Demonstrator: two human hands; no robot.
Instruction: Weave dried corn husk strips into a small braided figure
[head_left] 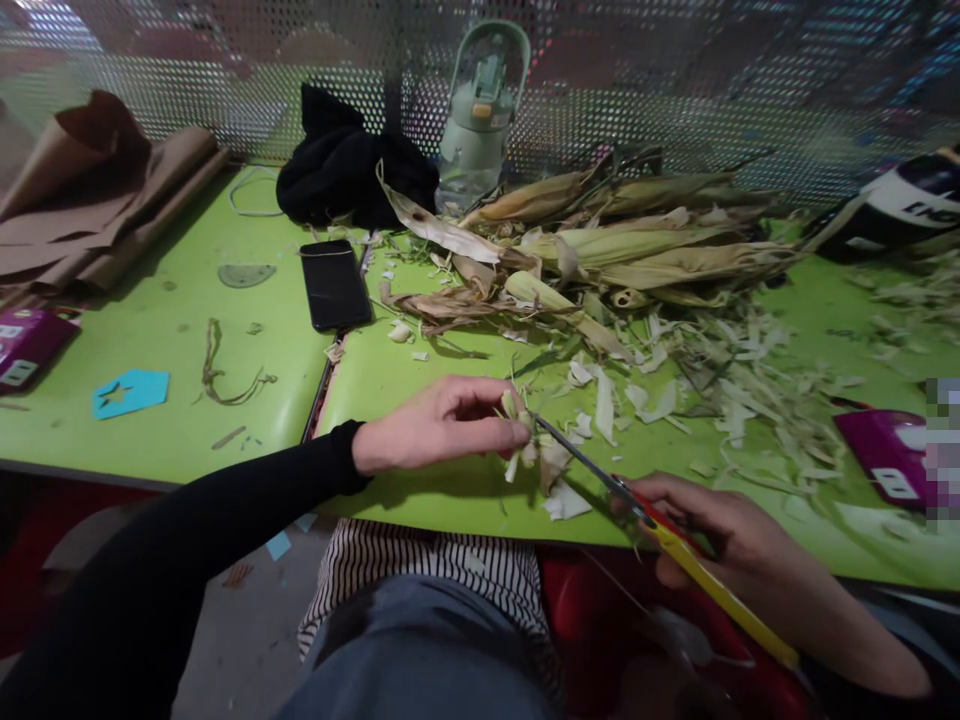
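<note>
My left hand [442,425] pinches a small piece of corn husk [525,440] just above the front edge of the green table [420,490]. My right hand [712,530] grips scissors [600,475] with red and yellow handles. Their blades point up-left and meet the husk at my left fingertips. Several cut husk scraps [566,500] lie under the blades. A pile of corn cobs in husks [630,245] rests farther back on the table.
A black phone [335,284] lies left of the corn, with a black cloth [341,165] and a pale green bottle [478,120] behind it. Brown paper [90,200] is at far left, a blue star cutout [129,392] nearer. Purple boxes [885,455] sit at right.
</note>
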